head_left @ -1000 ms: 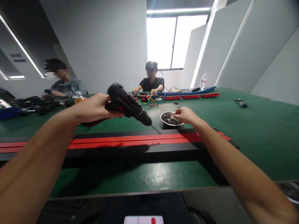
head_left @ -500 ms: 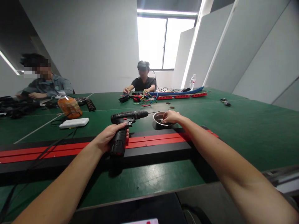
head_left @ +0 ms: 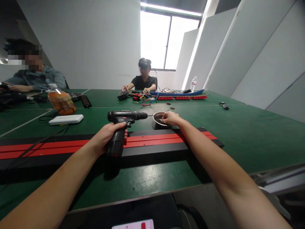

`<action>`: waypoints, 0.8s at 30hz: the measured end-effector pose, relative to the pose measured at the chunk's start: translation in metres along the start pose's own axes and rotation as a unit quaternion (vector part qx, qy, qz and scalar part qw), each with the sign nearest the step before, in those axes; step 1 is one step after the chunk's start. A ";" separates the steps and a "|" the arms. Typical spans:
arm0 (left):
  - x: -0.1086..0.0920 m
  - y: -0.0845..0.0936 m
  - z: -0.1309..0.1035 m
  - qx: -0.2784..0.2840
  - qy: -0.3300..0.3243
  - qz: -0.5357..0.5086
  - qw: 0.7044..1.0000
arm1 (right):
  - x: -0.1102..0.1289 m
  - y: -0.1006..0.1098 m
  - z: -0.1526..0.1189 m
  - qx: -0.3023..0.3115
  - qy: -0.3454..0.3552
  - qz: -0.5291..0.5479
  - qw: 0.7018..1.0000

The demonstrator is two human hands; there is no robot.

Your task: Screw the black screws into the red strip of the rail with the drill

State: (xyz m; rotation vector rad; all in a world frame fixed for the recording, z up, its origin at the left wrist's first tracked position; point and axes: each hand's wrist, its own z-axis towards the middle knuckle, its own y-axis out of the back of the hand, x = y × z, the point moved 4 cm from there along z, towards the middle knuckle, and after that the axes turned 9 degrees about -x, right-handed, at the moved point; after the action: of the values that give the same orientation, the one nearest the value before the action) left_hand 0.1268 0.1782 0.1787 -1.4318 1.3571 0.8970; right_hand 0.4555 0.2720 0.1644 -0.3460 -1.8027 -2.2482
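My left hand is wrapped round the grip of a black cordless drill, its long thin bit pointing right. The drill is held above a long black and red rail that lies across the table. My right hand reaches into a small metal bowl, fingers pinched down among small dark pieces. What those fingertips hold, if anything, is too small to make out. The tip of the drill bit appears close to the bowl's left rim.
On the green table are a white power bank, an orange-filled bottle and a black cable at left. Two people sit across; before one lie coloured wires, red strips and a blue channel.
The whole view has shifted slightly, so things sit further left. My left hand keeps the drill, and my right hand stays in the bowl with its fingers pinched.
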 end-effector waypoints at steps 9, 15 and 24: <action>0.000 -0.002 -0.004 0.000 -0.013 0.004 1.000 | 0.003 0.009 -0.013 -0.044 -0.031 0.224 0.973; 0.000 -0.003 -0.005 -0.003 -0.025 -0.005 1.000 | 0.007 0.006 -0.012 -0.021 -0.022 0.350 0.936; 0.001 0.000 -0.003 -0.008 -0.022 -0.008 1.000 | 0.007 0.002 -0.011 0.001 -0.026 0.427 0.904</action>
State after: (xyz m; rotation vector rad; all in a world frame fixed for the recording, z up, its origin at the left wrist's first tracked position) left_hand 0.1266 0.1750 0.1789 -1.4238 1.3072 0.9263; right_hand 0.4492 0.2603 0.1663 -0.9768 -1.2799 -1.6049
